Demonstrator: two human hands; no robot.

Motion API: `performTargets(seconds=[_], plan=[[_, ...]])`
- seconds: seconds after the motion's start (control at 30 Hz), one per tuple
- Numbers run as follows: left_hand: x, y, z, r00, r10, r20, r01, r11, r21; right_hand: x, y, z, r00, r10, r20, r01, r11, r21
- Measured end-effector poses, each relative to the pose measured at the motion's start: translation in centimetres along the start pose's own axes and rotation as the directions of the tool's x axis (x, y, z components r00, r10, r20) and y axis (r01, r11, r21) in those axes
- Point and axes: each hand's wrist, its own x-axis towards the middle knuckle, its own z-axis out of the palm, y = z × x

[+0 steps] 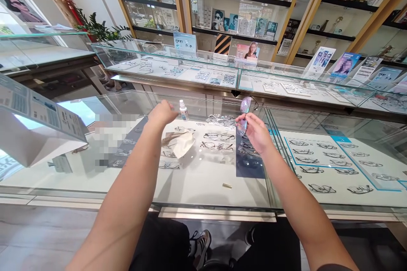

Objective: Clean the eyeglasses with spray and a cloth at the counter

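Note:
My right hand [256, 132] grips a pair of eyeglasses [246, 105] by the middle, between thumb and fingers. The glasses are held upright on end above the glass counter, and their lenses show purple and pink reflections. Over the counter's far side, my left hand [161, 113] is empty, its fingers loosely bent and slightly apart. Just right of it stands a small white spray bottle [183, 111], which it does not appear to touch. A cream cleaning cloth [183, 144] lies crumpled on the glass nearer to me.
Under the glass counter top [203, 197] lie rows of eyeglass frames [216, 146]. A small gold-coloured piece [227, 186] is at the front. A folded display card [41, 118] stands at left. Beyond is another glass showcase [190, 72] with upright cards.

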Motion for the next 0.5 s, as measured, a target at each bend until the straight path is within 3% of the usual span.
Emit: performTargets(seconds=[0.07, 0.17, 0.37, 0.5], plan=[[-0.7, 0.3, -0.9, 0.983, -0.001, 0.184, -0.039, 0.977, 0.212, 0.0, 0.0, 0.0, 1.000, 0.002, 0.007, -0.002, 1.000, 0.009], [-1.6, 0.9, -0.5, 0.929, 0.000, 0.370, -0.111, 0.954, 0.279, -0.1, 0.1, -0.1, 1.000, 0.008, 0.014, -0.009, 1.000, 0.025], [-1.9, 0.7, 1.7, 0.898, 0.006, 0.439, -0.123, 0.963, 0.239, -0.1, 0.1, 0.0, 1.000, 0.012, 0.013, -0.012, 1.000, 0.015], [-1.5, -0.2, 2.1, 0.947, 0.087, 0.309, -0.110, 0.992, 0.056, -0.1, 0.2, 0.0, 1.000, 0.007, 0.014, -0.007, 1.000, -0.008]])
